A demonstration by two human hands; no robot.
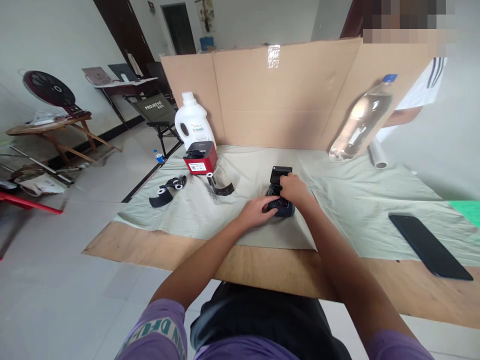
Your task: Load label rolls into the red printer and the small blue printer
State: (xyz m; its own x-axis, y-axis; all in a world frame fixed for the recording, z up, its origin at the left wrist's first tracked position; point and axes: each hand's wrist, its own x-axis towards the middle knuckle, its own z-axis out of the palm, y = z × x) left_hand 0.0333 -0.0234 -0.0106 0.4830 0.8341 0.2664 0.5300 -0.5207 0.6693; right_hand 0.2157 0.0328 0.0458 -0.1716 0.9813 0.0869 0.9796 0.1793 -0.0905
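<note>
Your left hand (259,211) grips the black machine (287,210) on the table (262,260); your right hand (294,189) curls at its raised lid (279,172), grip unclear. The chair (152,109) reads "PROJEEYO"; the label (198,167) on the red box (212,161) is illegible.

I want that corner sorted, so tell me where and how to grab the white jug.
Probably by its loop handle, from the left: the white jug stands upright with the handle's opening on that side, while the red box stands in front and the cardboard behind.
</note>
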